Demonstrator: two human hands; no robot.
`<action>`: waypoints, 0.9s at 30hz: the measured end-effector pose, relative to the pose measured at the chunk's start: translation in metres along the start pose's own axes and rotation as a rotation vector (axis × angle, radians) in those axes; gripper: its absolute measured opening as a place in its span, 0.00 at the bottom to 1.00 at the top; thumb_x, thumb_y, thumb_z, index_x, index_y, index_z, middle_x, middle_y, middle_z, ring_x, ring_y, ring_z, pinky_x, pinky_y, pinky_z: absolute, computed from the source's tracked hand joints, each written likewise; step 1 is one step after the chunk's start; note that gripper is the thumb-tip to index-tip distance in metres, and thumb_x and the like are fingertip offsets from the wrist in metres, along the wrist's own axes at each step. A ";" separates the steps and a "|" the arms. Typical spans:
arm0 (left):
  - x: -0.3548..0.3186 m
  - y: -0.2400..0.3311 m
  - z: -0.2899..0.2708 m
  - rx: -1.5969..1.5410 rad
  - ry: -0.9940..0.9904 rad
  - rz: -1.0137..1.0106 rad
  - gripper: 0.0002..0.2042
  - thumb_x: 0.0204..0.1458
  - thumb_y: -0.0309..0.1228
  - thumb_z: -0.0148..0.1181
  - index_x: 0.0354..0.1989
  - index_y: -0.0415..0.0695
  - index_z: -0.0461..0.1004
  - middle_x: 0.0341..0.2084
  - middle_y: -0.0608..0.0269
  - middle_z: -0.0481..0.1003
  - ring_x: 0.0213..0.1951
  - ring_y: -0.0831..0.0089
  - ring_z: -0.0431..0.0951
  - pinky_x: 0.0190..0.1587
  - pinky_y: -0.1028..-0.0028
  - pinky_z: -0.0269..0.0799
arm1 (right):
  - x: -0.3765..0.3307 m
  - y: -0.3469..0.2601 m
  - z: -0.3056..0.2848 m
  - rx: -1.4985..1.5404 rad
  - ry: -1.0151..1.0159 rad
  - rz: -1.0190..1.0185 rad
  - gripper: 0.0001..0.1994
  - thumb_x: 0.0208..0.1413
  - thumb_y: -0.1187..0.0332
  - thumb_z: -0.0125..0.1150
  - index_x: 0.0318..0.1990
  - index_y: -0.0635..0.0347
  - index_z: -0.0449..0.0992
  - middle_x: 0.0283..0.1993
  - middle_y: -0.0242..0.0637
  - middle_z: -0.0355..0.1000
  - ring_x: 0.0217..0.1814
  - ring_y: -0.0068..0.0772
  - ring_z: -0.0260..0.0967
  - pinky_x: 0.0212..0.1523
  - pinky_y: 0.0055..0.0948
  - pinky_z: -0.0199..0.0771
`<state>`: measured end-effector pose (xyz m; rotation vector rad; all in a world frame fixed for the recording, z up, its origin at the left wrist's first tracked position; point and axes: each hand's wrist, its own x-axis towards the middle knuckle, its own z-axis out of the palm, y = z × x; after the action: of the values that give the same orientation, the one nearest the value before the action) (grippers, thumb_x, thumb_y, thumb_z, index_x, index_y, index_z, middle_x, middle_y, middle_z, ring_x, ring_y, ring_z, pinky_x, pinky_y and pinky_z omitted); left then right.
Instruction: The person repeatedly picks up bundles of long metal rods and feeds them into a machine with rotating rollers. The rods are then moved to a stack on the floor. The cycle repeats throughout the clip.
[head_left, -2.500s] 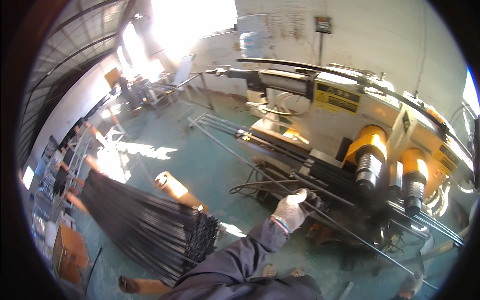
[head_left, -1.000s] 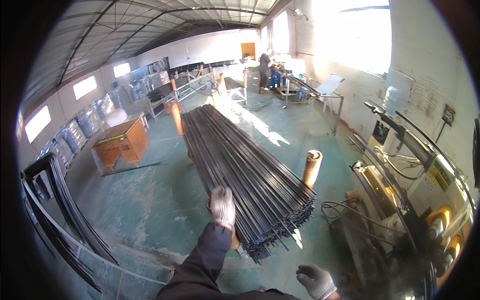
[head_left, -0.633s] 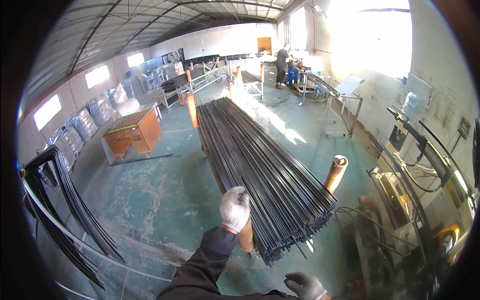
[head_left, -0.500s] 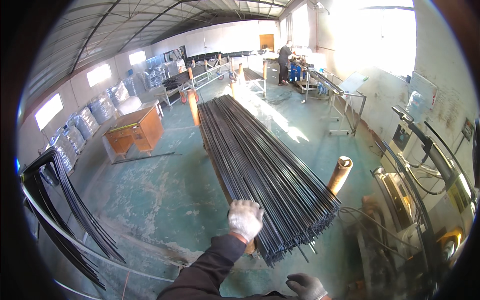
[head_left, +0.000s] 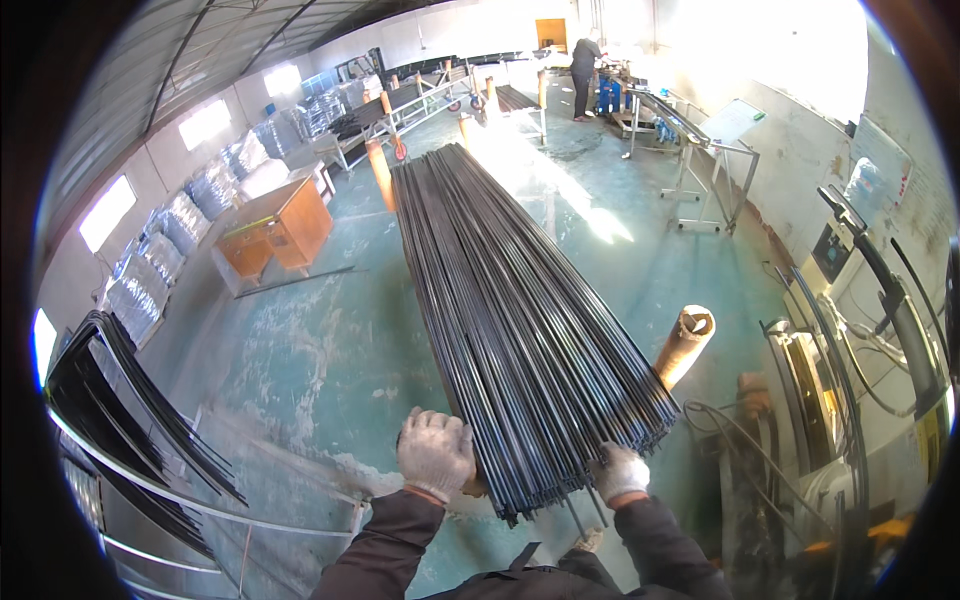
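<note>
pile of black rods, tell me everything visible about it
The pile of black rods is many slim, faintly shiny, metal-looking lengths laid side by side, running away from the camera. Near ends are uneven, two jutting out. The right hand seems to touch these ends; the left hand is at the near left corner. A brown post stands beside its right edge.

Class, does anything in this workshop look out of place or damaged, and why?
Two thin grey rods jut past the near end of the long black metal-looking rod bundle, near the right hand, so they look misaligned. Left of it, the green floor shows pale patches, like worn paint.
</note>
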<state>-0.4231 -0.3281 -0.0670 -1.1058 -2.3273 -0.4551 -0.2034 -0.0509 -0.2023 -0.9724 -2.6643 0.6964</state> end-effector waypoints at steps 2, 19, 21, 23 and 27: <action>0.004 0.003 0.001 0.018 -0.004 -0.024 0.08 0.58 0.36 0.71 0.34 0.45 0.81 0.36 0.54 0.83 0.47 0.49 0.84 0.67 0.45 0.76 | 0.028 0.002 0.012 -0.085 -0.095 -0.007 0.22 0.58 0.54 0.80 0.54 0.55 0.83 0.54 0.54 0.84 0.56 0.63 0.84 0.56 0.59 0.85; 0.007 0.009 0.001 0.066 -0.011 -0.065 0.06 0.56 0.31 0.71 0.32 0.45 0.80 0.34 0.54 0.82 0.45 0.49 0.83 0.65 0.46 0.78 | 0.031 0.035 -0.029 0.370 -0.655 0.226 0.20 0.66 0.52 0.68 0.50 0.62 0.89 0.49 0.55 0.89 0.54 0.56 0.89 0.58 0.51 0.87; 0.009 0.013 -0.002 0.035 0.002 -0.085 0.06 0.56 0.31 0.71 0.31 0.45 0.80 0.34 0.54 0.83 0.45 0.48 0.83 0.65 0.46 0.77 | -0.026 0.070 -0.053 0.363 -0.620 0.253 0.21 0.69 0.53 0.68 0.53 0.63 0.89 0.45 0.52 0.89 0.47 0.48 0.90 0.52 0.46 0.88; 0.012 0.019 -0.003 0.006 0.010 -0.105 0.08 0.57 0.34 0.69 0.29 0.45 0.80 0.33 0.54 0.83 0.45 0.49 0.83 0.64 0.48 0.76 | -0.097 0.108 -0.095 0.410 -0.705 0.315 0.20 0.71 0.53 0.67 0.56 0.61 0.88 0.42 0.48 0.89 0.44 0.39 0.90 0.49 0.42 0.88; 0.002 0.039 0.008 -0.003 0.083 -0.095 0.09 0.56 0.37 0.72 0.31 0.44 0.83 0.33 0.52 0.84 0.48 0.48 0.84 0.64 0.47 0.75 | -0.262 0.136 -0.201 0.032 -0.717 0.492 0.23 0.64 0.53 0.72 0.60 0.56 0.88 0.52 0.44 0.89 0.50 0.44 0.89 0.55 0.44 0.87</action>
<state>-0.3956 -0.2992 -0.0690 -0.9622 -2.3135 -0.5302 0.1414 -0.0587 -0.1083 -1.6498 -2.9709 1.4127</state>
